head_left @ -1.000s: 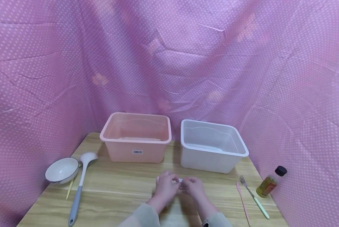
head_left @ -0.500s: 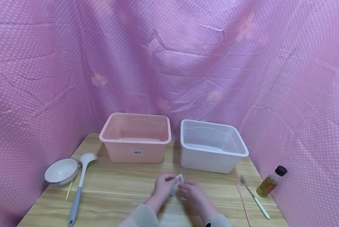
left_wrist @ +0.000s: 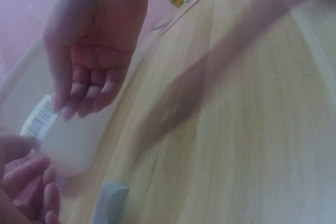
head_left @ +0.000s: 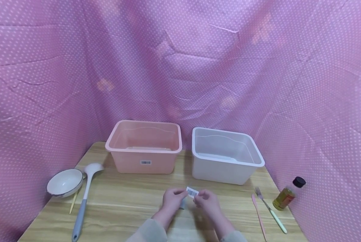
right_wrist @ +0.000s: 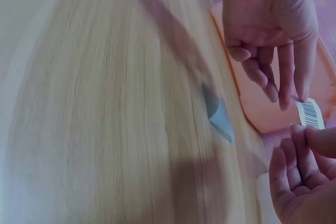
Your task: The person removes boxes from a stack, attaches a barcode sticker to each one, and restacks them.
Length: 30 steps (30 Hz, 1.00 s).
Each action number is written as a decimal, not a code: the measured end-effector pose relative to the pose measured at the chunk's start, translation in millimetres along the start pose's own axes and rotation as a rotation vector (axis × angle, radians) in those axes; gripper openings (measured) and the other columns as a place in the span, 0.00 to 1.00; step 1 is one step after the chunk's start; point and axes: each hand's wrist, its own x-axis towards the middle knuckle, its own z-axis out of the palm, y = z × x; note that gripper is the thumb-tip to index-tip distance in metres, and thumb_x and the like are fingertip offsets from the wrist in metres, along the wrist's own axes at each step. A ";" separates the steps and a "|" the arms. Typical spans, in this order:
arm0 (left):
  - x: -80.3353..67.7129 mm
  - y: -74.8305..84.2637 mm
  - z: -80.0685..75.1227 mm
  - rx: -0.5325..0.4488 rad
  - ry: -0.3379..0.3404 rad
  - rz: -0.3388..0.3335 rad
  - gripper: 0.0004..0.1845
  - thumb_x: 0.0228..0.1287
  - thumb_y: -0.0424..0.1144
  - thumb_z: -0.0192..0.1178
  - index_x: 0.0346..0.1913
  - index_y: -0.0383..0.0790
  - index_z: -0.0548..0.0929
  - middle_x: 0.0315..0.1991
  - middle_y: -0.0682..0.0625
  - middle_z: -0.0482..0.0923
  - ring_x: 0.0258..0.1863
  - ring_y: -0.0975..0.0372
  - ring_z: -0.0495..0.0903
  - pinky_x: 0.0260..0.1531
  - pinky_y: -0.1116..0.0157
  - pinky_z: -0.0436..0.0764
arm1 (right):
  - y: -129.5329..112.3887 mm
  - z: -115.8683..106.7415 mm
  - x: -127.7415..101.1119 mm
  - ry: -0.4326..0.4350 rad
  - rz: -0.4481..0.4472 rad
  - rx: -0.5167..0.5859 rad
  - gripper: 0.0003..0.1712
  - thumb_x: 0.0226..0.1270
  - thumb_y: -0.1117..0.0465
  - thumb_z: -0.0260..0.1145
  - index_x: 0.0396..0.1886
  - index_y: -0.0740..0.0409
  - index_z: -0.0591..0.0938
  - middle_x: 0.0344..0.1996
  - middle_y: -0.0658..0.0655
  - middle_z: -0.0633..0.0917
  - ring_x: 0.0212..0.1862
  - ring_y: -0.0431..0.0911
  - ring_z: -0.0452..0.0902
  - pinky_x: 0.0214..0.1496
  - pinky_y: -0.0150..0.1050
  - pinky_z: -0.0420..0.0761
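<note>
A white barcode sticker (head_left: 192, 192) is stretched between my two hands above the middle of the table. My left hand (head_left: 172, 202) pinches its left end between thumb and finger. At the other end, my right hand (head_left: 209, 203) pinches it the same way. In the right wrist view the printed bars on the sticker (right_wrist: 308, 114) face up between the fingertips. Below the hands is a curled pale blue-grey slip of paper (right_wrist: 218, 113), apart from the sticker; whether it lies flat on the wood is unclear.
Behind the hands stand a pink bin (head_left: 144, 163) with a barcode label and a white bin (head_left: 223, 171). To the left are a bowl (head_left: 65, 183), a yellow stick (head_left: 73, 202) and a ladle (head_left: 85, 198); to the right, a pink knife (head_left: 259, 216), a fork (head_left: 269, 210) and an oil bottle (head_left: 284, 198).
The sticker has come into view between the hands and turned to show its barcode. The blue-grey slip has separated below it. My right hand has moved in to pinch the sticker's right end.
</note>
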 end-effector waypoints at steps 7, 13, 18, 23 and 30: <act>1.7 4.5 5.7 -0.034 -0.108 0.047 0.12 0.56 0.30 0.68 0.44 0.30 0.84 0.37 0.47 0.83 0.39 0.56 0.80 0.42 0.59 0.79 | 0.1 -9.3 -1.2 0.011 -0.036 -0.066 0.06 0.63 0.68 0.67 0.34 0.66 0.78 0.29 0.58 0.85 0.34 0.49 0.81 0.39 0.46 0.82; 0.5 9.2 12.8 0.013 -0.131 0.075 0.13 0.55 0.28 0.69 0.45 0.32 0.82 0.31 0.50 0.82 0.32 0.59 0.78 0.33 0.62 0.78 | -0.5 -19.5 -5.3 0.033 -0.079 -0.116 0.10 0.64 0.63 0.68 0.36 0.68 0.80 0.33 0.59 0.85 0.36 0.50 0.82 0.41 0.46 0.82; 3.5 7.3 23.9 0.033 -0.148 0.156 0.18 0.55 0.25 0.68 0.47 0.37 0.75 0.28 0.50 0.83 0.29 0.59 0.79 0.32 0.61 0.78 | 1.1 -30.3 -5.5 0.077 -0.070 -0.128 0.16 0.64 0.67 0.67 0.48 0.71 0.77 0.32 0.60 0.85 0.37 0.53 0.82 0.43 0.43 0.83; 7.2 8.2 35.5 0.079 -0.198 0.242 0.08 0.59 0.27 0.64 0.40 0.41 0.81 0.35 0.52 0.83 0.38 0.59 0.80 0.40 0.58 0.80 | 4.6 -43.1 -0.7 0.141 -0.052 -0.121 0.16 0.63 0.66 0.68 0.48 0.68 0.76 0.31 0.58 0.85 0.36 0.52 0.81 0.41 0.43 0.82; 12.6 16.7 63.9 0.184 -0.365 0.254 0.10 0.66 0.35 0.62 0.49 0.43 0.85 0.45 0.52 0.83 0.42 0.60 0.80 0.43 0.57 0.80 | 7.5 -76.6 8.4 0.244 -0.074 -0.171 0.07 0.63 0.67 0.68 0.37 0.66 0.79 0.27 0.56 0.84 0.32 0.48 0.80 0.34 0.39 0.81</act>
